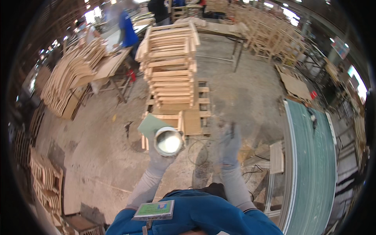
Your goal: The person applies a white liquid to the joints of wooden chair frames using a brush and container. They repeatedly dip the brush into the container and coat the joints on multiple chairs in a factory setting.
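Note:
My left hand (158, 158), in a pale grey glove, is closed around a round can (168, 141) with a bright whitish inside. A flat grey-green sheet (152, 124) juts out beside the can, at the same hand. My right hand (229, 149), also gloved, is raised to the right of the can and smeared by motion. A small dark shape (233, 128) shows at its fingertips, too blurred to name. Ahead of both hands rises a tall stack of wooden frames (168, 74) on a wooden pallet (204, 102).
A green conveyor belt (311, 168) runs along my right side. Curved wooden parts (72, 70) lie on a table at the left, and wooden pieces (47, 184) are stacked at the near left. A cable (197, 156) lies on the floor. A person in blue (127, 29) stands behind.

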`<action>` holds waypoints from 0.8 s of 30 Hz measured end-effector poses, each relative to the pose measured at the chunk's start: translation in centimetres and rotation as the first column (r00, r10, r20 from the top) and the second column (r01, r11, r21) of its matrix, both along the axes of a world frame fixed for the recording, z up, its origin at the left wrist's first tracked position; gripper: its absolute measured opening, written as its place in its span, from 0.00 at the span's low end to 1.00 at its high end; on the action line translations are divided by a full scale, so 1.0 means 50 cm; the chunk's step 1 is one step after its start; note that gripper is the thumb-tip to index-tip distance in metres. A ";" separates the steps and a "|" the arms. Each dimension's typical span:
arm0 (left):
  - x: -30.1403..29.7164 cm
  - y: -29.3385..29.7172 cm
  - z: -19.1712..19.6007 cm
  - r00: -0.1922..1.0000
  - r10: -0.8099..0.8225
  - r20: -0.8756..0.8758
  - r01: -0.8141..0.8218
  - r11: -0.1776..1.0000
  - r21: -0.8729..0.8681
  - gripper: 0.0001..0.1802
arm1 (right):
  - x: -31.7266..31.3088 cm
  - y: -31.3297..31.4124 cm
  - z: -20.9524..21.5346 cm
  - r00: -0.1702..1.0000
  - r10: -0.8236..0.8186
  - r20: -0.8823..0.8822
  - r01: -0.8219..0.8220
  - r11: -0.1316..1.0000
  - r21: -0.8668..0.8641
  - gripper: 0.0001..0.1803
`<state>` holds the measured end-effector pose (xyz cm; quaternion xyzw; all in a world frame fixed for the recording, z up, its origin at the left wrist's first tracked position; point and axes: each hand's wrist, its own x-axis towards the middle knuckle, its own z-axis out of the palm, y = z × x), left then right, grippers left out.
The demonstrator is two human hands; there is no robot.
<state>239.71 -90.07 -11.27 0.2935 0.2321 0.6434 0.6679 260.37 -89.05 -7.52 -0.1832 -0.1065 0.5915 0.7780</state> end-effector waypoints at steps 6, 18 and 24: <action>-0.332 -0.094 -0.062 0.412 0.662 -0.626 -0.674 0.684 0.280 0.21 | -0.032 0.143 -0.047 0.990 0.098 0.104 -0.107 0.991 0.084 0.23; -0.750 -0.189 -0.168 0.374 0.878 0.300 -0.748 0.477 -0.463 0.24 | -0.578 0.438 -0.109 0.847 0.395 0.355 -0.397 0.915 -0.071 0.33; -1.016 -0.037 -0.083 0.357 0.874 0.330 -0.798 0.469 -0.379 0.28 | -0.986 0.635 -0.063 0.785 0.550 0.284 -0.571 0.821 -0.010 0.32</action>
